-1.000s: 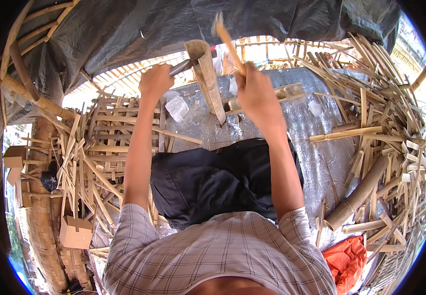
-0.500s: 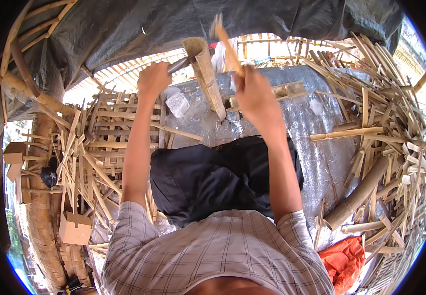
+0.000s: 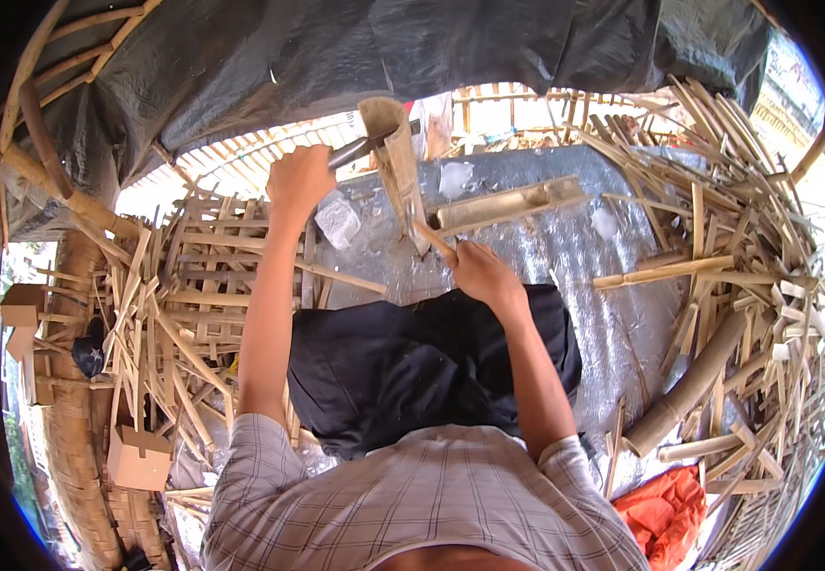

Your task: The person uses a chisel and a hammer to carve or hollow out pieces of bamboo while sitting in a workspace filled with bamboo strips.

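My left hand (image 3: 300, 183) is closed around the end of a dark bar-like tool (image 3: 349, 153). The tool's far end meets the wall of a bamboo section (image 3: 397, 157), near its wide open top. That section stands tilted in front of me, its lower end near the grey sheet. In my right hand (image 3: 488, 273) is the light wooden handle of a hammer (image 3: 435, 242), pointing up and left. Its upper end lies against or just in front of the bamboo's lower part; the hammer's head does not show clearly. Black cloth (image 3: 431, 366) covers my lap below both hands.
A whitish block (image 3: 338, 223) lies left of the bamboo section. Behind my right hand rests a split bamboo half (image 3: 507, 204). Bamboo strips (image 3: 765, 228) pile up at right, beside a thick bamboo pole (image 3: 688, 385) and orange cloth (image 3: 662, 514). A bamboo lattice (image 3: 217, 247) lies left.
My right hand has swung the hammer down from above the bamboo's top to its lower part. My left hand still grips the dark tool; the whole view has shifted slightly.
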Demonstrator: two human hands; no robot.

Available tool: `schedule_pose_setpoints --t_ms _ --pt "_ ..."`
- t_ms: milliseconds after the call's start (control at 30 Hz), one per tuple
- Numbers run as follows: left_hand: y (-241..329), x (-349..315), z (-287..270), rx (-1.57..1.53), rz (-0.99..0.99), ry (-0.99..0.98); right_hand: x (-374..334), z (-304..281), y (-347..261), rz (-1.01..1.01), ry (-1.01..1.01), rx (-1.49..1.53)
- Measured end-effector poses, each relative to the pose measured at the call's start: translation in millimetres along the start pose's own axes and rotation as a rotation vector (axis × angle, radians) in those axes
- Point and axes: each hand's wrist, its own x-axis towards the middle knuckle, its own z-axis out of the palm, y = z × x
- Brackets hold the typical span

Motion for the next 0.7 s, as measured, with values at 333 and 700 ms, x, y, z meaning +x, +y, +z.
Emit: schedule_pose_setpoints --t_ms 333,700 --pt "-19.5 -12.1 -0.9 -0.365 -0.023 -0.350 31.3 -102.6 -80.3 0.002 0.608 0.391" --pt "44.7 -107.0 26.8 -2.395 -0.194 -0.995 -5.9 -65.2 -42.9 -0.037 0.371 0.646"
